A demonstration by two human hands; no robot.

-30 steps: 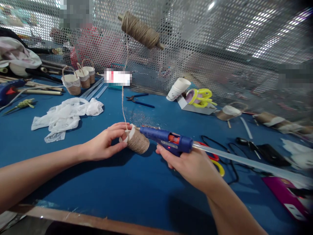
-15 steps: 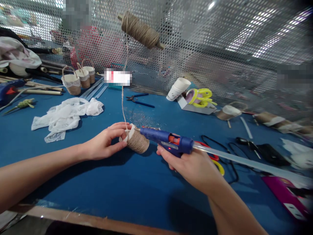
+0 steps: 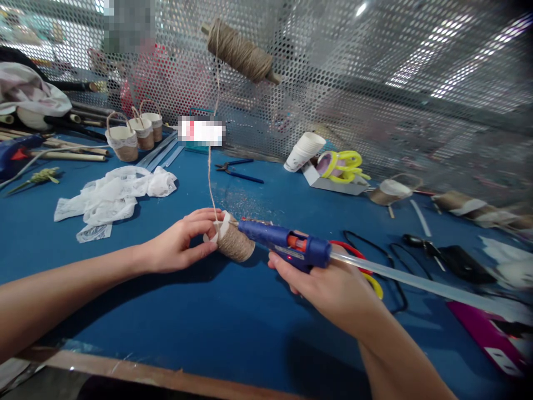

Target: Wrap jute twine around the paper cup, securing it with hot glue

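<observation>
While the left hand (image 3: 181, 243) pinches the twine-wrapped cup (image 3: 235, 240) at its rim, the right curls round the glue gun (image 3: 287, 243). Its nozzle meets the cup's side

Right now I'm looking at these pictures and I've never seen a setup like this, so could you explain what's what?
There's no machine arm here: you're seeing a person's own two bare hands. The view comes from a camera worn on their head, looking forward and down.

The left hand holds a small cup wrapped in brown twine, lying on its side. The right hand holds a blue glue gun, its tip close to the cup's pale rim. Twine runs down to the cup from a spool above.

On the blue table lie white lace and pliers. Farther back are three little baskets and stacked paper cups.
</observation>
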